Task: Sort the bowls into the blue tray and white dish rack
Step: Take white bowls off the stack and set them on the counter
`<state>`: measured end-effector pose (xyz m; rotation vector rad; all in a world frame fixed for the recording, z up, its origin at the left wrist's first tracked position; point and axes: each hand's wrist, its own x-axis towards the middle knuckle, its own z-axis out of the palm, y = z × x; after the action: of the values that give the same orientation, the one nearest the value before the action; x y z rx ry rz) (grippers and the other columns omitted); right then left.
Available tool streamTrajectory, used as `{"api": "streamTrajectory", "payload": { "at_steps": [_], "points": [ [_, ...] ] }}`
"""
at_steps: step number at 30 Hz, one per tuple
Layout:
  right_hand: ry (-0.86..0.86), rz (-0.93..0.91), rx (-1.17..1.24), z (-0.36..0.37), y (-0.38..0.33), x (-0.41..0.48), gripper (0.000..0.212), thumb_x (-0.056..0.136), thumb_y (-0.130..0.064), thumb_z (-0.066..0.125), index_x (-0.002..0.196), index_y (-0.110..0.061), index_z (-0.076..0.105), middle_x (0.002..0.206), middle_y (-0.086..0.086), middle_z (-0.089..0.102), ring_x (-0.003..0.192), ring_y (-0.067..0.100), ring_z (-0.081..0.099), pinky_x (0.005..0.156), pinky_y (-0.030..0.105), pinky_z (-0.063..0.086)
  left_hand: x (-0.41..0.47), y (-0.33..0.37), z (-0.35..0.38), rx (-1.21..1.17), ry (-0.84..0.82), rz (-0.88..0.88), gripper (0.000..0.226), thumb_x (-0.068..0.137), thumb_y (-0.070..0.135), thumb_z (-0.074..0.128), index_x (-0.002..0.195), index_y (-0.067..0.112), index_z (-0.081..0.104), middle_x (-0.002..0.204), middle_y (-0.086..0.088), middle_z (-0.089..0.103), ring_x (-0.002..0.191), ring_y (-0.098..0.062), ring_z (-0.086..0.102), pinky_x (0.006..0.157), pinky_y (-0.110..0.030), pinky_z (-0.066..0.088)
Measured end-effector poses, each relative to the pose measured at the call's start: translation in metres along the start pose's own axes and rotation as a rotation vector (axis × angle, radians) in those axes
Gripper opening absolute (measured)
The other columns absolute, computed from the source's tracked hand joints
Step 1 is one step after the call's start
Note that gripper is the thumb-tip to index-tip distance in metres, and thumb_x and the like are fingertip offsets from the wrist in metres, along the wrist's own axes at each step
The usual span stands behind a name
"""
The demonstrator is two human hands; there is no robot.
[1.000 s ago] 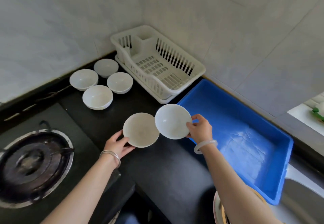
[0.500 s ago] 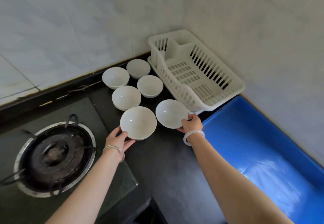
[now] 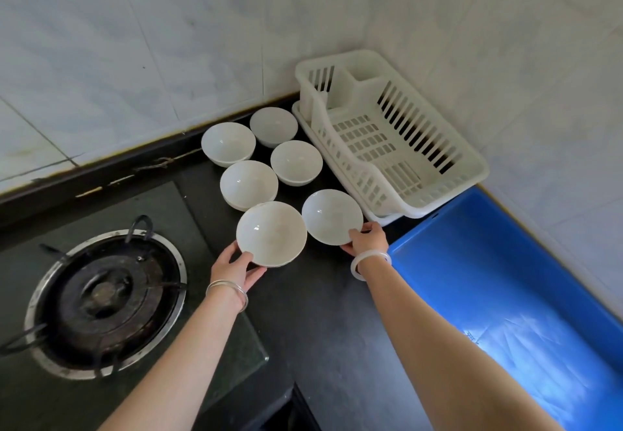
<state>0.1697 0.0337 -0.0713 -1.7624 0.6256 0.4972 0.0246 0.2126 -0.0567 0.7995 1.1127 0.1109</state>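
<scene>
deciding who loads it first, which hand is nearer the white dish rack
Right. The right hand grips the rack-side bowl just off the near corner of the white dish rack. The left hand holds the stove-side bowl, farther away toward the burner.

Nothing here can be read as text, a brand or a number. The blue tray (image 3: 505,279) has a small dark mark on its floor, towards its near end, but it is too small and blurred to make out as letters or digits.
</scene>
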Motion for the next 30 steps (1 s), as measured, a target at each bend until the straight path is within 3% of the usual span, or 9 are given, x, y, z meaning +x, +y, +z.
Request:
{"api": "streamTrajectory", "payload": {
  "at_steps": [3,7,11,25,30],
  "points": [
    [-0.032,0.04,0.081,-0.001,0.005,-0.001,0.023,0.088,-0.007,0.056,0.109,-0.014,0.052,0.114,0.011,0.055,0.088,0.027,0.062,0.052,0.028,0.055,-0.001,-0.002,0.0,-0.02,-0.013,-0.007,0.047,0.088,-0.002,0.051,0.132,0.014,0.05,0.13,-0.015,0.053,0.095,-0.029,0.059,0.082,-0.038,0.052],
    [-0.058,0.066,0.219,-0.001,0.01,0.0,0.029,0.092,-0.009,0.051,0.12,-0.012,0.055,0.124,0.014,0.056,0.103,0.034,0.062,0.051,0.028,0.056,-0.004,-0.003,0.003,-0.02,-0.007,-0.064,0.043,0.09,0.005,0.049,0.133,0.01,0.047,0.127,-0.018,0.056,0.101,-0.029,0.059,0.08,-0.039,0.054],
    [-0.068,0.058,0.276,0.003,0.008,0.001,0.029,0.093,-0.007,0.049,0.12,-0.009,0.056,0.123,0.016,0.059,0.097,0.032,0.064,0.049,0.026,0.056,-0.005,-0.002,0.009,-0.022,0.048,-0.052,0.038,0.09,0.002,0.049,0.128,0.005,0.051,0.125,-0.02,0.057,0.11,-0.031,0.057,0.078,-0.039,0.054],
    [-0.09,0.054,0.29,0.021,-0.003,0.013,0.032,0.092,-0.006,0.049,0.124,-0.009,0.054,0.122,0.016,0.058,0.089,0.028,0.063,0.054,0.031,0.055,-0.006,-0.005,0.012,-0.015,0.095,-0.043,0.037,0.09,0.002,0.052,0.127,0.002,0.05,0.126,-0.02,0.056,0.096,-0.028,0.058,0.084,-0.044,0.055],
    [-0.136,0.077,0.293,0.017,-0.004,0.008,0.034,0.095,-0.014,0.049,0.129,-0.013,0.05,0.123,0.016,0.058,0.094,0.028,0.063,0.062,0.034,0.055,-0.007,-0.008,0.012,-0.025,0.115,-0.039,0.037,0.09,0.007,0.054,0.127,0.005,0.05,0.12,-0.019,0.058,0.079,-0.024,0.062,0.082,-0.041,0.056]
  ]
}}
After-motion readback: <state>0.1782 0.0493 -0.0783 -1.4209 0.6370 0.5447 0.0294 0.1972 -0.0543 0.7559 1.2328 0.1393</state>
